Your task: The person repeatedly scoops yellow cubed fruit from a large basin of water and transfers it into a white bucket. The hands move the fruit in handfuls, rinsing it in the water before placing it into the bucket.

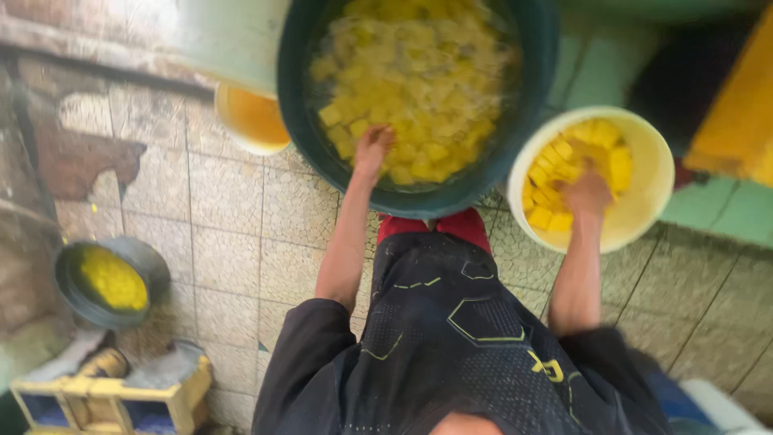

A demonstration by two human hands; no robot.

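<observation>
Dark shirt [451, 346] with yellow lines fills the bottom middle of the frame, closest to the camera. Both bare arms reach up from it.

Left hand [372, 149] is in the top middle, inside the big dark green tub [531, 89], touching wet yellow chunks [411, 72] in water. Fingers point down into the pile; can't tell if they grip any.

Right hand [586, 193] is at mid right, inside the white bucket [652, 177], resting on yellow cubes [564, 169]. Fingers look curled over the cubes, but it's too blurry to tell if they hold any.

Left side, lower down: gray pan [145, 262] w/ yellow stuff on the tile floor [233, 234]. Small cream bowl [241, 129] sits just beside the tub's left edge.
</observation>
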